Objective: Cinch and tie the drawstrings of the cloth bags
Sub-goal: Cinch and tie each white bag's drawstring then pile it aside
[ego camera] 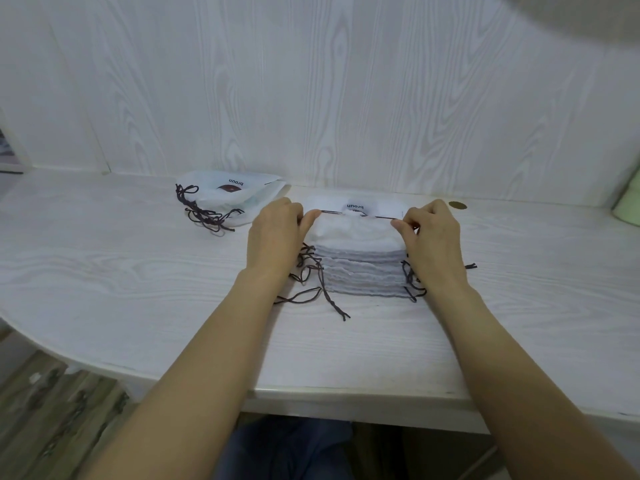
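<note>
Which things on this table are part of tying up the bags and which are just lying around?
Part of the job:
- top bag, its drawstring pulled by left hand and right hand
- stack of bags underneath
- second pile of bags with cords, far left

Just lying about:
- gold round thing by the wall
- green thing at the right edge

Lighting was soft, even and fairly bright, with no glare. Faint shadows sat under the forearms and beside the stacked bags (360, 268). Wide-angle distortion bowed the table edge (346, 393) and wall panels. Corners were blurred, with a dark smear top right.
</note>
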Available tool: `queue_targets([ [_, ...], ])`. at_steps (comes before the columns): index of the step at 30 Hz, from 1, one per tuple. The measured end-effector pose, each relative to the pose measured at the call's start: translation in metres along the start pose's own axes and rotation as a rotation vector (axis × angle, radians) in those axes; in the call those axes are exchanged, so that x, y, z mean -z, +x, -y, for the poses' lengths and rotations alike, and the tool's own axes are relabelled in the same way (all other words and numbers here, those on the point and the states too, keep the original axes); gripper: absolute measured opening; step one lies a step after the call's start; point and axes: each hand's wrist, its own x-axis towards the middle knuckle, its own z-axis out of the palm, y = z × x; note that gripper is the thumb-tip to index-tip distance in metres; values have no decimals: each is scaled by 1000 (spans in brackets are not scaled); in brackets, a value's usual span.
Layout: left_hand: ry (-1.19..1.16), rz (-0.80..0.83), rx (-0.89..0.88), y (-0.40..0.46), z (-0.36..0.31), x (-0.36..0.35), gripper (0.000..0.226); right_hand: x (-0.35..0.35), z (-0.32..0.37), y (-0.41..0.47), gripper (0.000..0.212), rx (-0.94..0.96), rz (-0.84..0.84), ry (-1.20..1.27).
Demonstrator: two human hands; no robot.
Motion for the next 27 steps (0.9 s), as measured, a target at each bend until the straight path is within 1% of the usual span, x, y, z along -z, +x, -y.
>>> queue_targets([
  [2,38,7,9,0,0,1,48,1,0,0,25,-5,14,-6],
  [7,16,-21,38,-2,-2,4,53,1,0,2,24,-5,20,-29],
  [10,-20,-37,33,-3,-4,3,47,1,-1,4,24,-18,38,-35],
  [14,-63,12,3,-6,-5,-2,40,4,-5,2,27,-81,126,-102],
  [16,-130,-1,22,-6,-9,-3,38,6,-5,2,30,-74,139,-126],
  [19,-348,65,77,-6,-18,-1,43,10,0,4,32,-41,188,-17],
  [21,-522,94,73,-6,-23,3,45,13,6,5,35,-67,211,78],
  [24,-620,108,106,-5,-27,7,45,17,15,9,39,-113,249,209],
  [27,-726,142,168,-3,-29,7,43,18,25,15,41,-188,355,415],
])
